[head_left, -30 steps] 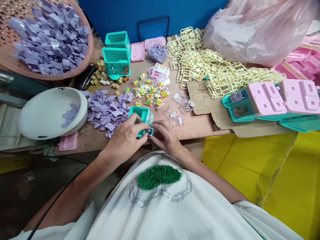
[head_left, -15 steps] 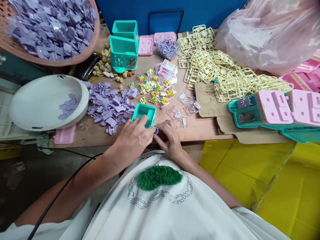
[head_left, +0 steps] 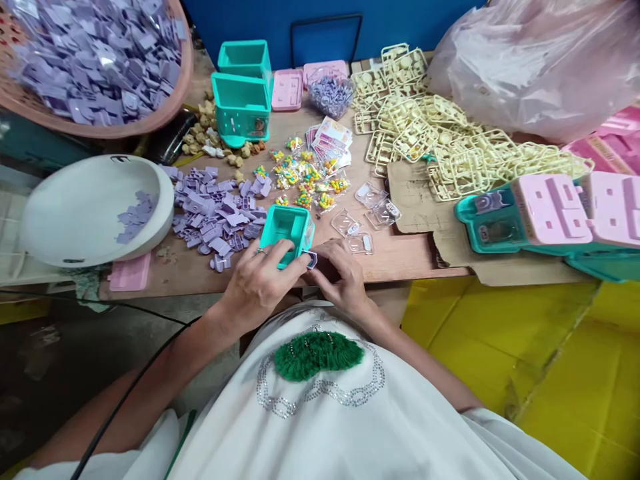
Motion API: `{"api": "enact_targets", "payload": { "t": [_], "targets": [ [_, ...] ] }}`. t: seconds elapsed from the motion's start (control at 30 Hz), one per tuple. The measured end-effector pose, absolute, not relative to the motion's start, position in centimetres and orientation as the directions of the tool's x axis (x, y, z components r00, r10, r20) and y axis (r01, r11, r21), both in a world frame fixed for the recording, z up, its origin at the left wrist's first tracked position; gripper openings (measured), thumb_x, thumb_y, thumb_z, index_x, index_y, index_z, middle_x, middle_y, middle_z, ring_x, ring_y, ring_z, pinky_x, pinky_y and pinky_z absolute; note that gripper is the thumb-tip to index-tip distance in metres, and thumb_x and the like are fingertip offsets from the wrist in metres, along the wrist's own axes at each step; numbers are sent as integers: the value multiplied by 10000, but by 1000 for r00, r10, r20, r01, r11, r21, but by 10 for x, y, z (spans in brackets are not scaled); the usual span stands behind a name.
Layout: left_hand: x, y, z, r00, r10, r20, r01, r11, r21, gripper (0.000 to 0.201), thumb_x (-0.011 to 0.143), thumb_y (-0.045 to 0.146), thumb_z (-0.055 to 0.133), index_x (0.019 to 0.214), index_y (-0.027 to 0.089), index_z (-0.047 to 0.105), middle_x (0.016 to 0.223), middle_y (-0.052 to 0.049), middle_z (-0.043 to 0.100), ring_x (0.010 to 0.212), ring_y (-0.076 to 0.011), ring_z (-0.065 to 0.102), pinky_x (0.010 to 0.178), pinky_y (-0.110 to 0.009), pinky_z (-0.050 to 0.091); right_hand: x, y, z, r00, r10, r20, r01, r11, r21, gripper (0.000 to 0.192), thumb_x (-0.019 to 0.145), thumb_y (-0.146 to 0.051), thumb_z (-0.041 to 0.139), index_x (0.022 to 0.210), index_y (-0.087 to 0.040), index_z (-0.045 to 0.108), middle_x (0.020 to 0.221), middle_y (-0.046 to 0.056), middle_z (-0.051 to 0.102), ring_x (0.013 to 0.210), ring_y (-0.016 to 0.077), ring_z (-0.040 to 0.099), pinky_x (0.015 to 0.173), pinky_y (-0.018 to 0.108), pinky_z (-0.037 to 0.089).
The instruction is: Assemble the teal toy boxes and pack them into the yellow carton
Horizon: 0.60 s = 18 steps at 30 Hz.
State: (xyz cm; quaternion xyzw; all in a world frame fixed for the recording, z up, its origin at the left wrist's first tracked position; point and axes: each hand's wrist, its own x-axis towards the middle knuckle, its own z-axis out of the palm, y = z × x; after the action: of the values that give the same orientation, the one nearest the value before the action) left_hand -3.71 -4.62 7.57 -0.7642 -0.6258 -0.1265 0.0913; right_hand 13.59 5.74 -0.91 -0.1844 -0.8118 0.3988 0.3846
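A small teal plastic box (head_left: pixel 286 225), its top side uncovered, rests at the table's front edge. My left hand (head_left: pixel 267 273) is closed on the box's near wall, with a finger reaching inside. Beside the box's near right corner, my right hand (head_left: pixel 341 272) pinches a small purple plastic piece (head_left: pixel 311 259), which touches or nearly touches the box. My fingers cover part of that piece. Left of the box lies a heap of purple plastic parts (head_left: pixel 220 210). Just right of my hands are several clear plastic pieces (head_left: pixel 360 242).
Small bags of colourful beads (head_left: pixel 305 177) and printed cards (head_left: pixel 331 137) lie behind the box. Two teal boxes (head_left: pixel 241 107) stand farther back. A white bowl (head_left: pixel 60 207) and pink basket (head_left: pixel 185 73) are left; cream plastic frames (head_left: pixel 450 143) and pink-and-teal assemblies (head_left: pixel 545 213) are right.
The teal box has tilted slightly and shifted a little, and my left hand has moved slightly left and down. More of the purple piece shows. The whole view has shifted slightly.
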Motion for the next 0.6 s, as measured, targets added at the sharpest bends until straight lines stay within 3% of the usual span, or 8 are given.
{"api": "enact_targets", "payload": {
  "t": [0.17, 0.33, 0.6],
  "targets": [
    [-39, -47, 70, 158, 882, 444, 976, -209, 68, 203, 1074, 284, 613, 1202, 206, 749, 1037, -82, 745, 803, -195, 696, 847, -345, 535, 140, 59, -6, -608, 638, 472, 5, 598, -801, 211, 1034, -302, 657, 1229, -228, 691, 1060, 103, 769, 967, 272, 690, 879, 462, 553],
    [-34, -49, 65, 146, 902, 406, 980, -188, 67, 224, 1080, 269, 590, 1232, 210, 744, 837, -27, 692, 720, -194, 646, 917, -388, 546, 144, 56, -7, -621, 653, 434, 37, 577, -816, 218, 1044, -299, 636, 1245, -230, 684, 1089, 109, 760, 1024, 283, 697, 914, 468, 568],
    [-26, -48, 62, 89, 912, 401, 983, -145, 112, 208, 1072, 253, 599, 1204, 216, 754, 825, -35, 667, 736, -206, 633, 906, -399, 539, 146, 51, -7, -618, 668, 414, 68, 571, -818, 226, 1043, -241, 624, 1267, -225, 653, 1127, 112, 741, 1066, 269, 691, 953, 461, 575]
  ]
}}
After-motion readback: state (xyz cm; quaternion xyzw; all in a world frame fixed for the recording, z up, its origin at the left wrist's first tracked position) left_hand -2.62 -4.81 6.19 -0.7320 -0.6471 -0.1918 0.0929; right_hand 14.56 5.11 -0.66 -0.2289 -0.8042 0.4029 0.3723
